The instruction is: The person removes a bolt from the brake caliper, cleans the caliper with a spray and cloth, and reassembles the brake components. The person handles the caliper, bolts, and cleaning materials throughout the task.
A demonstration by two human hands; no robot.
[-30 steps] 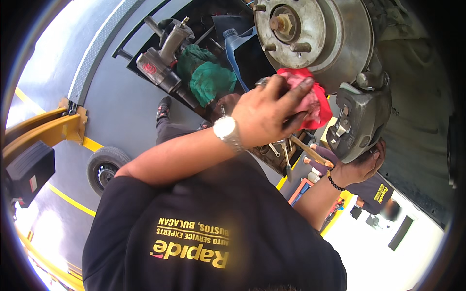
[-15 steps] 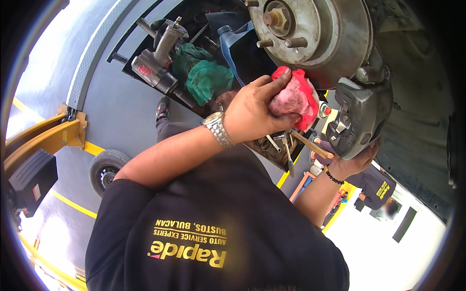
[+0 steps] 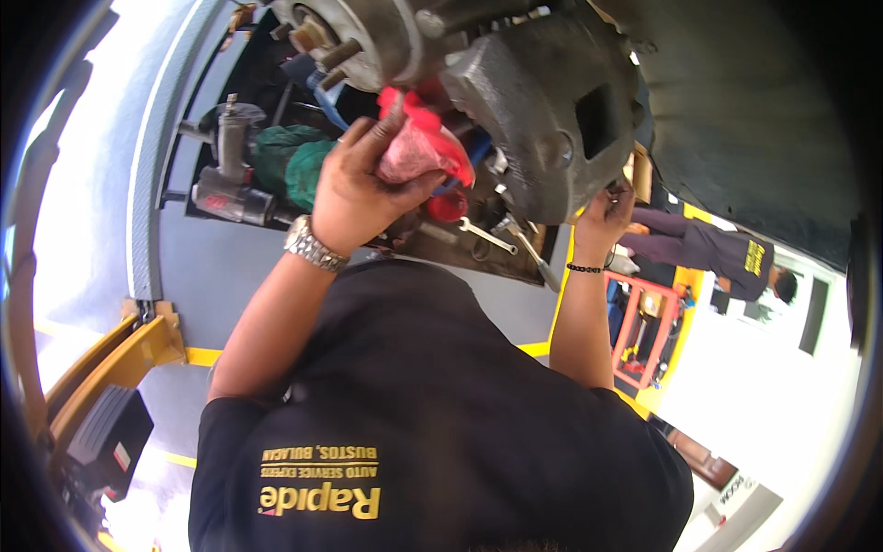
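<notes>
A red and pink rag [image 3: 425, 152], smudged dark, is gripped in my left hand [image 3: 363, 184], thumb on one side and fingers on the other. It is held just below the wheel hub and brake disc [image 3: 395, 41], whose studs point left. To the right, a large dark brake caliper [image 3: 533, 106] fills the upper middle of the view. My right hand [image 3: 604, 216] has its fingers curled at the caliper's lower right end, gripping it there; part of those fingers is hidden.
Under my left hand a dark tool tray holds an impact wrench [image 3: 230, 189], green gloves or cloth [image 3: 292, 164], a combination spanner [image 3: 489, 236] and a ratchet [image 3: 533, 256]. A yellow lift arm [image 3: 110, 354] stands at left. Another person [image 3: 704, 244] is farther off at right.
The view has shifted, so the hub and tray appear farther left. The caliper now looks larger and nearer. My left hand still holds the rag, and my right hand stays at the caliper.
</notes>
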